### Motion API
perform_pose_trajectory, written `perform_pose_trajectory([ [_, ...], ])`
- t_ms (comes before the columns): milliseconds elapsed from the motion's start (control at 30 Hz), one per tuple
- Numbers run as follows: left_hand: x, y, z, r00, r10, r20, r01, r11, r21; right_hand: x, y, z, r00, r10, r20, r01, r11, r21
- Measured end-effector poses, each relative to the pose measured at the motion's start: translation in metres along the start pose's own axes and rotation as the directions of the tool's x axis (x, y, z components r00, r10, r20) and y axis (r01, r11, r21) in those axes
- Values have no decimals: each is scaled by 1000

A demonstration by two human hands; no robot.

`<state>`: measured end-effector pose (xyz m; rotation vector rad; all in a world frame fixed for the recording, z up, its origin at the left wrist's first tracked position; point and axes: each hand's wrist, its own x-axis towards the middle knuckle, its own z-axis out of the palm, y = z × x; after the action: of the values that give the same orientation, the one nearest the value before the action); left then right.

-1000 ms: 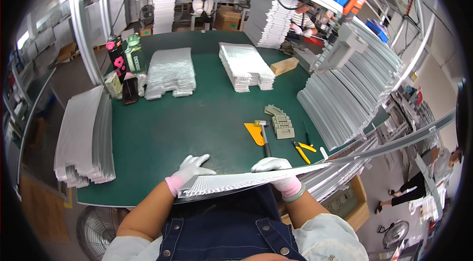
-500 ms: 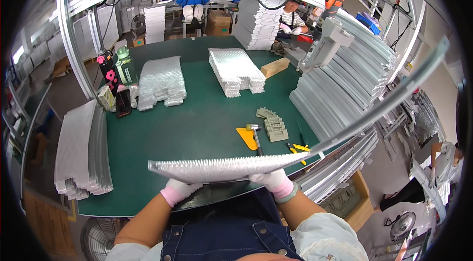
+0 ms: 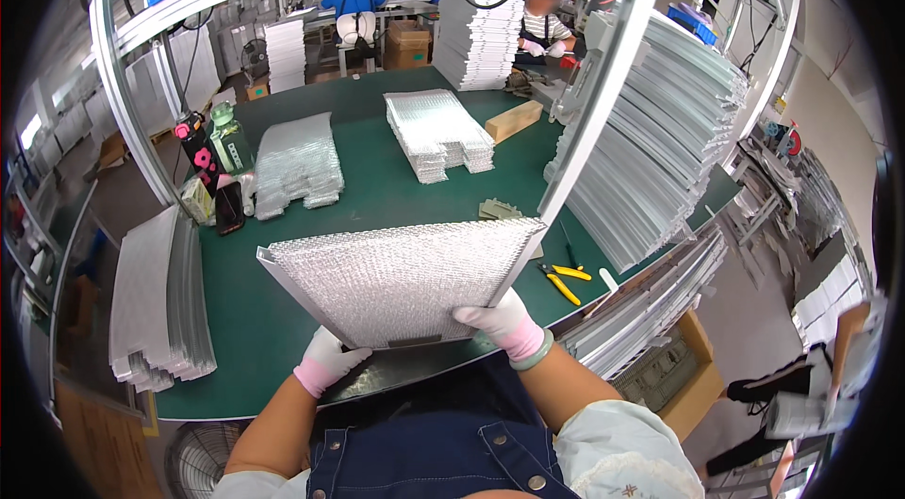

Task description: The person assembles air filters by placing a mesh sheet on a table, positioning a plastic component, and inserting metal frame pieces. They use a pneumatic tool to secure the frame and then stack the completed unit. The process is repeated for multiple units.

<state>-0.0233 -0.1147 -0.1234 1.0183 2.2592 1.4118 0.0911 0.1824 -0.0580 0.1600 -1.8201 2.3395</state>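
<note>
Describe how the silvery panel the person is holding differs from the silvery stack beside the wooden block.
The panel is held tilted up by the left hand and right hand; the stack lies on the table.

The panel has metal edging, with a long strip rising at the right; the stack shows none.

Both look silvery and textured.

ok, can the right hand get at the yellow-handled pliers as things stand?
Probably, but not freely: the right hand is gripping the mesh panel and would likely have to let go first. The yellow-handled pliers lie nearby, right of the panel, with nothing visible on top.
</note>
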Motion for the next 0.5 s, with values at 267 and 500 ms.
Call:
perform_pose_trajectory([
  [267, 1, 7, 0, 979, 190, -76, -172, 965, 200, 1, -8, 7, 999, 29, -37, -28, 999, 32],
  [500, -2, 6, 1, 963, 244, -117, -208, 944, 255, 1, -8, 14, 998, -31, -55, 36, 994, 100],
])
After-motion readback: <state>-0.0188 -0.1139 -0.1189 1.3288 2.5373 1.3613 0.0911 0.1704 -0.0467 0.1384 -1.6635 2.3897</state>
